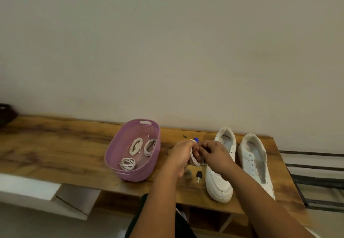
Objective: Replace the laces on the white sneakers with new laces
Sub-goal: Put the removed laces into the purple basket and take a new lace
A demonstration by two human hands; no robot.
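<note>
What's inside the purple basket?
Three coiled white laces lie on the floor of the purple basket, apart from each other. Its near wall hides part of the floor, so anything there cannot be seen.

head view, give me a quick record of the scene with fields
surface: wooden table
basket: purple, left of the hands, holds three lace coils
sneakers: two white, unlaced, side by side at right
left hand: grips a lace bundle
right hand: pinches the same bundle
key: on the table below the hands
stage: no new lace threaded yet
</note>
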